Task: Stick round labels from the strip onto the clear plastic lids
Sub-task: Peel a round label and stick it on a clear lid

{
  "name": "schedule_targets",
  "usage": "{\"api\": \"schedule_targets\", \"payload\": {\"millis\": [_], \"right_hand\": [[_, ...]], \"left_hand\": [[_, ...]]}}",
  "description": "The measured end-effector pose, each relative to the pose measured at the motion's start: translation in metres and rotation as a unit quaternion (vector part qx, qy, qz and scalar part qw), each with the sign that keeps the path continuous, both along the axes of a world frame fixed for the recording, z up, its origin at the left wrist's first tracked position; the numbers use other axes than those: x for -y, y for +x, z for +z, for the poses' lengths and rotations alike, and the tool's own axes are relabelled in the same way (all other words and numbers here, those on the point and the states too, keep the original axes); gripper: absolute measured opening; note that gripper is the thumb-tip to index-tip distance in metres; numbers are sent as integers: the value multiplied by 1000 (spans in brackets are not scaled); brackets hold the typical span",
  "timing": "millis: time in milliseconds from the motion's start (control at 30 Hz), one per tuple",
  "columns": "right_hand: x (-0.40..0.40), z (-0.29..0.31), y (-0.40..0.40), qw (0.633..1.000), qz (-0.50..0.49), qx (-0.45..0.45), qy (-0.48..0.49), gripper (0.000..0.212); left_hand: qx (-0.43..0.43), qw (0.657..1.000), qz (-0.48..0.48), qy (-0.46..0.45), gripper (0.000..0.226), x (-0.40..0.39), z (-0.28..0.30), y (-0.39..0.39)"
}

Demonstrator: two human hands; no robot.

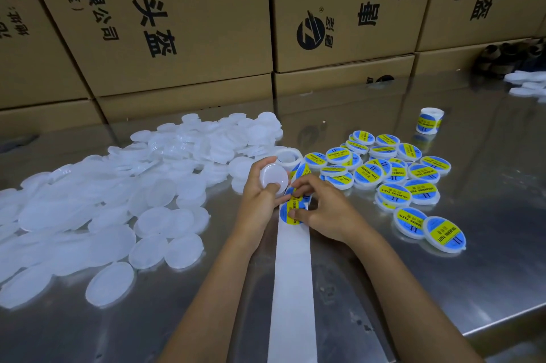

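Left hand (260, 191) gripped a bare clear lid (274, 178), thumb across its face, fingers curled round the rim. Right hand (322, 212) pinched a blue-and-yellow round label (291, 212) on the strip (292, 283), fingertips at the label's edge, just beside the lid. The empty white backing ran from the hands to the table's (443, 288) near edge. A pile of unlabelled lids (118, 200) covered the table's left side. Labelled lids (399, 176) lay scattered right of the hands. A label roll (430, 121) stood toward the far right. Cardboard boxes (177, 22) lined the far edge.
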State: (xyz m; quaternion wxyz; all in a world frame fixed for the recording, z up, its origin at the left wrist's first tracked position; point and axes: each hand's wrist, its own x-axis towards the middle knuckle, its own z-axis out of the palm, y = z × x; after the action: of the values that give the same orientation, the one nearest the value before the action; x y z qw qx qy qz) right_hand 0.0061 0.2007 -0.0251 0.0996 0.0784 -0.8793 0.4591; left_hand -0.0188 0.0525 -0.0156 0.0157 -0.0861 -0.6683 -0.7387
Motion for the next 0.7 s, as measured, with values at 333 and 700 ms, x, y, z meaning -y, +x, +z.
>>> {"api": "schedule_targets", "payload": {"millis": [333,700], "right_hand": [[1,-2,-2,999,-31,-6,7,23],[1,17,1,964,-74,36,-254,18]], "left_hand": [[7,1000,0,12,57,2,1,1],[18,1000,0,-15,56,6,2,0]]}}
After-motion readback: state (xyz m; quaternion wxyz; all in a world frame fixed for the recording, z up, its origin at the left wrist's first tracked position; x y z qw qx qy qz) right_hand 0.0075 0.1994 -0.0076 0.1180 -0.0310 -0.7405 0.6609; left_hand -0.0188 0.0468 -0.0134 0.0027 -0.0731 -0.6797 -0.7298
